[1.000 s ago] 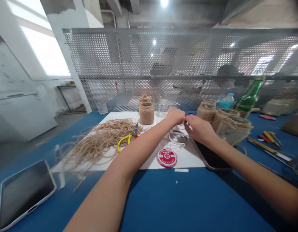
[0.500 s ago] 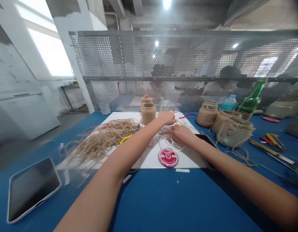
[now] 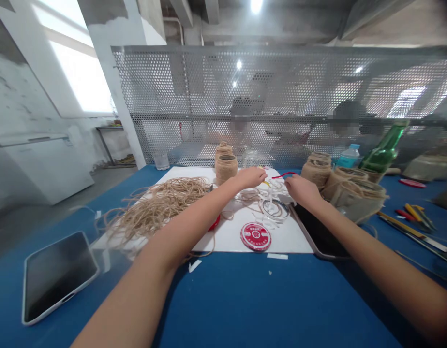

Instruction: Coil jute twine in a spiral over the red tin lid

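My left hand (image 3: 255, 177) is closed above the far part of a white board (image 3: 230, 237), its fingers pinched. A small yellow piece (image 3: 266, 183) shows just below those fingertips; whether they grip it is unclear. To its right, my right hand (image 3: 304, 189) is closed too, its fingertips beside a thin red strand (image 3: 283, 175). What it holds, if anything, is hidden. Between and below the hands are a ring-shaped roll (image 3: 275, 210) and white strips. A round red label disc (image 3: 256, 237) lies nearer. Twine-wrapped jars (image 3: 226, 169) stand behind my left forearm.
Loose twine (image 3: 161, 205) is heaped on the left. A tablet (image 3: 59, 278) lies front left; another dark device (image 3: 320, 229) is under my right forearm. Wrapped jars (image 3: 359, 200), a green bottle (image 3: 381, 152) and tools (image 3: 414, 232) are on the right. A perforated metal screen (image 3: 194, 96) stands behind.
My right hand has moved right, away from my left hand, uncovering the ring-shaped roll and more of the dark device. My left hand stays nearly in place, and the view has shifted slightly.
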`<state>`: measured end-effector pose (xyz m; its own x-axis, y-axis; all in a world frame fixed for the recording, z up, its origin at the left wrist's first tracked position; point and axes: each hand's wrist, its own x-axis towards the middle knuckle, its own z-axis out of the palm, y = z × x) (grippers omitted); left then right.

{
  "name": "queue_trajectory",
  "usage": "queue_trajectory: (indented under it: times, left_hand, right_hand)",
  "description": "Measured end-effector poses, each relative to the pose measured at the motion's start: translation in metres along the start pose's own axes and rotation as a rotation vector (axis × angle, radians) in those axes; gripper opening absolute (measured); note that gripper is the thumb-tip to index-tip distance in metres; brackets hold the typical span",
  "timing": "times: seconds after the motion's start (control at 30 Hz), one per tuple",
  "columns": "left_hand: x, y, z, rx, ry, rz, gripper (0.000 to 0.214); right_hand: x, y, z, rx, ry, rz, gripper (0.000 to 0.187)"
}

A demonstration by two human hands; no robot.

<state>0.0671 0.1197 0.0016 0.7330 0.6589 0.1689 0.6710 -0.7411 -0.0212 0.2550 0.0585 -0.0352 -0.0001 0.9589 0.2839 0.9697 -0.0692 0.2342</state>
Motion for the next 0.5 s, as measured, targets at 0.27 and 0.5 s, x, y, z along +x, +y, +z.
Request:
queue_trajectory:
  times: [0.27,0.5]
  left_hand:
    - [-0.038,-0.002,-0.022,0.098,0.015,0.062,0.029]
    - [-0.152,-0.006,-0.049,0.156,-0.135,0.09,0.025]
  right_hand:
    - [-0.008,0.005,-0.006,-0.058,0.134,0.024,0.027]
    - [-0.028,-0.015,-0.022,-0.014,0.355,-0.127,0.034]
